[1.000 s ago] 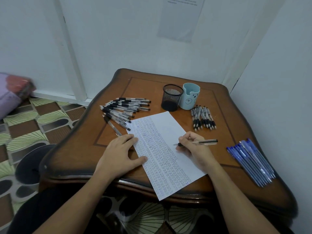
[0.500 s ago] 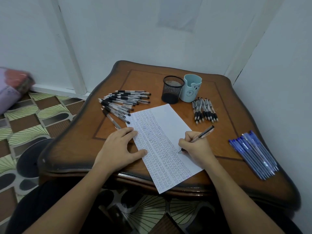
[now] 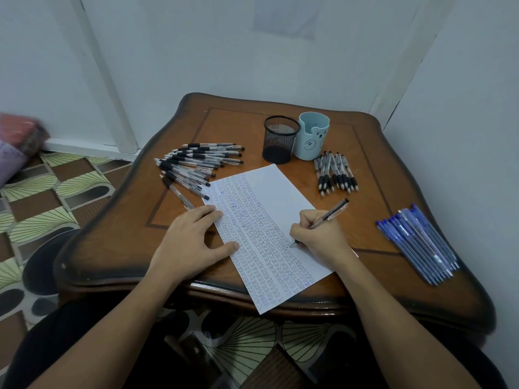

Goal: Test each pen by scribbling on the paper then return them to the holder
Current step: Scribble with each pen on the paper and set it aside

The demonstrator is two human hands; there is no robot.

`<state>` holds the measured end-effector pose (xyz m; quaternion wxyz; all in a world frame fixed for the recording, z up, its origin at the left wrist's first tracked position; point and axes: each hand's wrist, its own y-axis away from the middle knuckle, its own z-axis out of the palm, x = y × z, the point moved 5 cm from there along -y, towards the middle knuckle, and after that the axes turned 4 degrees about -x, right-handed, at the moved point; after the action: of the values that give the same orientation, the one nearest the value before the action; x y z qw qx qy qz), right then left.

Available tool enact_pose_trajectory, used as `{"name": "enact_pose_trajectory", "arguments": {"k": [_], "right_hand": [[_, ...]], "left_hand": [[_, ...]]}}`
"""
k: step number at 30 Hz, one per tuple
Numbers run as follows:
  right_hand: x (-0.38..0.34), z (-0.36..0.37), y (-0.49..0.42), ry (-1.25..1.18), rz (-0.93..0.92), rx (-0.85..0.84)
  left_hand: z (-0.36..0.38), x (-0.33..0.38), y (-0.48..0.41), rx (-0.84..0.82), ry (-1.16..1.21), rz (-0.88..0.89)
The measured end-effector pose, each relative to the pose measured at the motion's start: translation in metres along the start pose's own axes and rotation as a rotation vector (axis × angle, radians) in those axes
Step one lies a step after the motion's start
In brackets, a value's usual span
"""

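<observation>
Now we press our left hand (image 3: 193, 242) flat, fingers straight, at 9 o'clock on the paper (image 3: 269, 192) so the sheet cannot slide on the counter (image 3: 365, 141). Our right hand (image 3: 317, 234), at 3 o'clock, has its grip pinched round a pen (image 3: 332, 213), tip touching the paper to scribble. At 12 o'clock a mesh holder (image 3: 280, 138) and a blue holder (image 3: 311, 136) wait for pens.

Marks on paper (image 3: 276, 217) too small to read, pen (image 3: 332, 211) lower barrel hidden inside right hand (image 3: 320, 237), wall sheet (image 3: 286, 15) at 12 o'clock blurred and cut by top edge, pink-purple bundle (image 3: 16, 147) at 9 o'clock blurred, cropped by left edge.
</observation>
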<state>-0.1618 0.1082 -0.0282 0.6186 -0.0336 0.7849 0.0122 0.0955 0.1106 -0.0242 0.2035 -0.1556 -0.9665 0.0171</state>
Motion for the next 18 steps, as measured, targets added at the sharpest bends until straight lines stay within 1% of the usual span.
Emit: {"name": "enact_pose_trajectory", "arguments": {"k": [6, 18], "right_hand": [[0.0019, -0.0016, -0.0005, -0.058, 0.021, 0.004], [0.0002, 0.0002, 0.0008, -0.019, 0.005, -0.004]], "left_hand": [[-0.0002, 0.0004, 0.0003, 0.001, 0.001, 0.003], [-0.0003, 0.0003, 0.0002, 0.005, 0.005, 0.003]]}}
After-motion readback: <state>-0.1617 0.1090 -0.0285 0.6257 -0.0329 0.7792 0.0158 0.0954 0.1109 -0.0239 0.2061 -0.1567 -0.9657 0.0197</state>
